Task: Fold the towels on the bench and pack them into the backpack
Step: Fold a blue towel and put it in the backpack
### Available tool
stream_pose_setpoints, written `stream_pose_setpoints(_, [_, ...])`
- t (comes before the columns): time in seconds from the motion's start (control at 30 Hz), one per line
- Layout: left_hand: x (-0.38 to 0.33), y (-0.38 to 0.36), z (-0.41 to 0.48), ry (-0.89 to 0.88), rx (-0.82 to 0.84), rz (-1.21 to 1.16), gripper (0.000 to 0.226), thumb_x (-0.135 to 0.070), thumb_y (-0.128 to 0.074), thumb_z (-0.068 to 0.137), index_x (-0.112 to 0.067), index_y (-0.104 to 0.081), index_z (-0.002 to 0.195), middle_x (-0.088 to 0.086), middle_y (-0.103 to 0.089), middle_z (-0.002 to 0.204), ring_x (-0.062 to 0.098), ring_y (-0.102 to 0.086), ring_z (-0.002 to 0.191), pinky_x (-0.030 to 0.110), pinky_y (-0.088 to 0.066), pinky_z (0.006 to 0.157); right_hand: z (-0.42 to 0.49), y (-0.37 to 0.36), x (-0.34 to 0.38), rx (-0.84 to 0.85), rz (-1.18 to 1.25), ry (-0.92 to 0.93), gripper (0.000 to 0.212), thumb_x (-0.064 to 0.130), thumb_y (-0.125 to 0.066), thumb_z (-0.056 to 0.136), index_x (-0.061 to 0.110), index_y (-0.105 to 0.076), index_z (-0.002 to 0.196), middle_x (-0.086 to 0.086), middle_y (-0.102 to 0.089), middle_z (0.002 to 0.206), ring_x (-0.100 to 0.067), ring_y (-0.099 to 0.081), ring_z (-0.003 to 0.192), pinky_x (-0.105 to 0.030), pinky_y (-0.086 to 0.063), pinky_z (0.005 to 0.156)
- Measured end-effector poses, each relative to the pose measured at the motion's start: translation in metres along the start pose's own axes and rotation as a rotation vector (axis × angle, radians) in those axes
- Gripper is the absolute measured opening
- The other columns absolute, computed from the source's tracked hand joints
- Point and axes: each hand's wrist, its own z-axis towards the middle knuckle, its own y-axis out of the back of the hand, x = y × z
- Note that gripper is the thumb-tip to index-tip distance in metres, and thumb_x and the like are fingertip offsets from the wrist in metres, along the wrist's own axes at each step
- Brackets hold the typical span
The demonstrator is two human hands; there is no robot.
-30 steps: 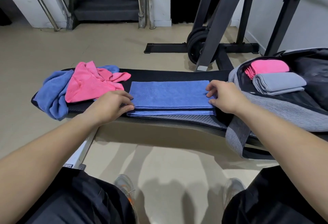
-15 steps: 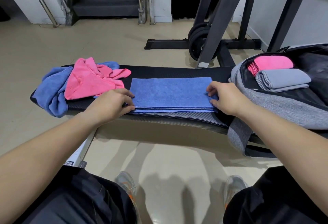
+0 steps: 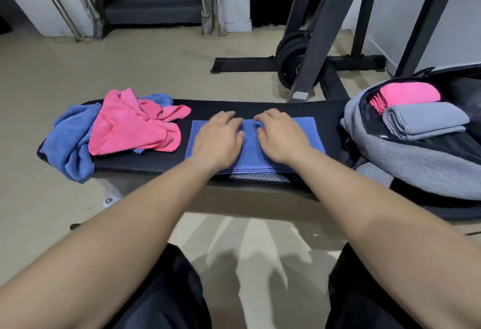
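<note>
Head view: the folded blue towel [image 3: 253, 143] is pressed flat on the black bench [image 3: 260, 110] by the left hand [image 3: 220, 138] and the right hand [image 3: 279, 137], both laid palm-down side by side near its middle with fingers spread and nothing gripped.

The step in hand is judged to be smoothing before another fold. It would be done well if pressure were swept from the middle out toward both short ends, so that trapped air is pushed out and the stacked edges along the near side are kept in line (layers that creep apart make a lumpy bundle).

The towel is seen as a long, even rectangle with several neat layers at its near edge. A crumpled pink towel [image 3: 135, 125] and another blue towel [image 3: 70, 141] are left unfolded at the bench's left end. In the open grey backpack [image 3: 416, 162] at the right, a folded pink towel [image 3: 408, 93] and a folded grey towel [image 3: 424, 120] are already packed.
</note>
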Motion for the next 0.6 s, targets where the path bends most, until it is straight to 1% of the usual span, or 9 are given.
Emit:
stream_pose_setpoints(0.03, [-0.003, -0.010, 0.003, -0.001, 0.049, 0.042, 0.049, -0.036, -0.035, 0.105, -0.014, -0.042, 0.149, 0.007, -0.031, 0.160, 0.027, -0.024, 0.149, 0.045, -0.027, 0.118, 0.004, -0.010, 0.002, 0.038, -0.020, 0.000, 0.047, 0.026, -0.040, 0.103, 0.013, -0.044, 0.148, -0.009, -0.043, 0.152, -0.033, -0.041, 0.136, -0.043, -0.037, 0.110])
stream_pose_setpoints(0.1, [-0.004, -0.025, 0.002, 0.014, 0.155, 0.096, 0.056, -0.040, -0.021, 0.107, -0.016, -0.021, 0.158, 0.004, -0.011, 0.167, 0.024, -0.006, 0.154, 0.048, -0.014, 0.123, 0.008, -0.023, 0.001, 0.123, -0.060, -0.013, 0.057, 0.035, -0.031, 0.106, 0.011, -0.024, 0.158, -0.009, -0.020, 0.166, -0.029, -0.019, 0.151, -0.042, -0.019, 0.122])
stream_pose_setpoints(0.17, [0.002, -0.032, -0.001, 0.026, 0.195, 0.086, 0.060, -0.045, -0.014, 0.106, -0.021, -0.009, 0.160, -0.001, 0.000, 0.168, 0.019, 0.003, 0.154, 0.047, -0.004, 0.124, 0.008, -0.031, -0.005, 0.185, -0.091, -0.028, 0.063, 0.045, -0.020, 0.106, 0.015, -0.008, 0.161, -0.004, -0.001, 0.169, -0.021, -0.001, 0.155, -0.042, -0.004, 0.125])
stream_pose_setpoints(0.23, [0.010, -0.033, -0.004, 0.031, 0.209, 0.064, 0.063, -0.053, -0.014, 0.104, -0.027, -0.005, 0.160, -0.004, 0.006, 0.168, 0.017, 0.008, 0.154, 0.045, 0.001, 0.125, 0.004, -0.033, -0.016, 0.228, -0.112, -0.033, 0.067, 0.054, -0.014, 0.104, 0.023, 0.001, 0.161, 0.001, 0.010, 0.168, -0.015, 0.010, 0.155, -0.043, 0.004, 0.125])
stream_pose_setpoints(0.3, [0.020, -0.030, -0.008, 0.063, 0.214, 0.040, 0.066, -0.058, -0.016, 0.102, -0.029, -0.002, 0.160, -0.005, 0.011, 0.167, 0.015, 0.011, 0.154, 0.043, 0.004, 0.125, -0.002, -0.032, -0.029, 0.243, -0.131, -0.049, 0.070, 0.061, -0.012, 0.101, 0.029, 0.006, 0.160, 0.002, 0.016, 0.167, -0.014, 0.016, 0.153, -0.044, 0.007, 0.125])
stream_pose_setpoints(0.43, [0.039, -0.026, -0.015, 0.145, 0.227, 0.033, 0.073, -0.063, -0.017, 0.099, -0.027, 0.003, 0.160, -0.002, 0.017, 0.166, 0.013, 0.016, 0.152, 0.040, 0.006, 0.124, -0.010, -0.024, -0.052, 0.242, -0.157, -0.129, 0.077, 0.071, -0.009, 0.095, 0.032, 0.009, 0.159, -0.001, 0.019, 0.167, -0.016, 0.019, 0.153, -0.043, 0.007, 0.125])
stream_pose_setpoints(0.53, [0.049, -0.021, -0.019, 0.191, 0.250, 0.000, 0.080, -0.067, -0.019, 0.097, -0.024, 0.004, 0.160, 0.000, 0.020, 0.165, 0.016, 0.018, 0.152, 0.040, 0.005, 0.124, -0.016, -0.020, -0.065, 0.245, -0.176, -0.167, 0.082, 0.075, -0.008, 0.092, 0.032, 0.011, 0.159, -0.002, 0.020, 0.166, -0.017, 0.019, 0.153, -0.042, 0.006, 0.125])
stream_pose_setpoints(0.6, [0.054, -0.019, -0.023, 0.205, 0.261, -0.015, 0.081, -0.065, -0.021, 0.098, -0.021, 0.006, 0.160, 0.002, 0.021, 0.165, 0.019, 0.017, 0.153, 0.039, 0.004, 0.125, -0.019, -0.018, -0.070, 0.252, -0.168, -0.186, 0.083, 0.076, -0.008, 0.091, 0.032, 0.011, 0.159, -0.002, 0.021, 0.166, -0.016, 0.018, 0.153, -0.043, 0.006, 0.125])
